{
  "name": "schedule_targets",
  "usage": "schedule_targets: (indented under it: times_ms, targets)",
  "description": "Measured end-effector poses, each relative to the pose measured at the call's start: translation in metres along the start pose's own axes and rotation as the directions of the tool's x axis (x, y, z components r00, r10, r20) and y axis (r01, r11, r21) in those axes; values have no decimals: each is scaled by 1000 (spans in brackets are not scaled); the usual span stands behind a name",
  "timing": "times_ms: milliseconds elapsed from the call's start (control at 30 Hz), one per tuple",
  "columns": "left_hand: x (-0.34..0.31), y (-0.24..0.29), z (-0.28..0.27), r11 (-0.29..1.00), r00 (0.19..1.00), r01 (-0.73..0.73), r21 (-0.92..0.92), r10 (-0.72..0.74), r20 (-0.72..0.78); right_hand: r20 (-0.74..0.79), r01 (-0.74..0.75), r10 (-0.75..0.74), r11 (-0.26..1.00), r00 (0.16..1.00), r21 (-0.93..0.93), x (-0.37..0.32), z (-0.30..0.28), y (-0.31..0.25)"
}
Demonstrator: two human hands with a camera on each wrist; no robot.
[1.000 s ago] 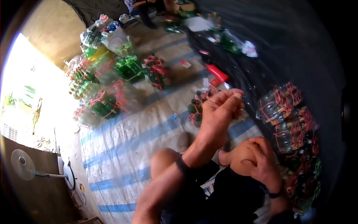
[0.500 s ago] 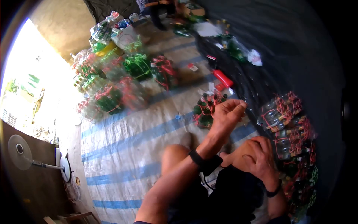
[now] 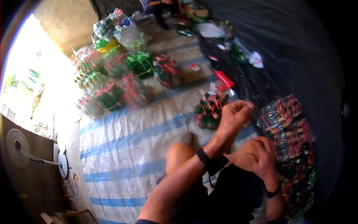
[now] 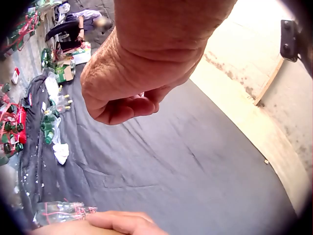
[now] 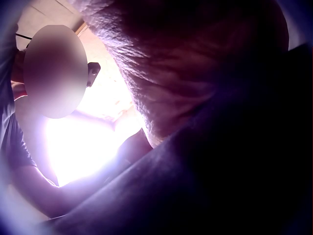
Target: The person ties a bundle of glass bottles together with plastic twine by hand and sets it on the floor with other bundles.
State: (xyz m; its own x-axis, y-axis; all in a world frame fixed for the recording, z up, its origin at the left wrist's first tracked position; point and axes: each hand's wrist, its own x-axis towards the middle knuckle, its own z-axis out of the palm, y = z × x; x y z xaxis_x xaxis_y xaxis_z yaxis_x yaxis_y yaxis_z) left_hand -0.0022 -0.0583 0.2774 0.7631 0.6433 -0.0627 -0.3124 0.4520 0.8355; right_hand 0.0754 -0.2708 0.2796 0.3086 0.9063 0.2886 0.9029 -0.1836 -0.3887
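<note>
In the head view my left hand (image 3: 235,116) is raised in front of my knees, fingers curled with the thumb against the index finger. No object shows clearly in it, and the left wrist view has the same hand (image 4: 132,105) bent downward over the dark sheet. Just behind it in the head view stands a bundle of green bottles (image 3: 207,116) tied with red string. My right hand (image 3: 263,158) rests loosely on my bent knee (image 3: 238,160). In the right wrist view the right hand (image 5: 161,73) is a dark close-up.
Bundles of bottles (image 3: 140,65) stand at the back left on a striped sheet (image 3: 123,143). More tied bottles (image 3: 283,112) lie at right beside a black sheet (image 3: 298,63). A red object (image 3: 224,79) lies between them. A fan (image 3: 18,145) stands at left; another person (image 4: 83,24) sits far off.
The head view has shifted, so the surroundings sit slightly lower and to the right. My left hand has moved a little right and down, still curled; the right hand stays on the knee.
</note>
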Motion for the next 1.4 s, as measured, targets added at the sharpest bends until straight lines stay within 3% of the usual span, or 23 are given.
schedule_targets:
  times_ms: [1400]
  targets:
    - [9,2,-7,999,999,-44,-16,44,-32,-4,-64,65,997,998,50,0,1,6]
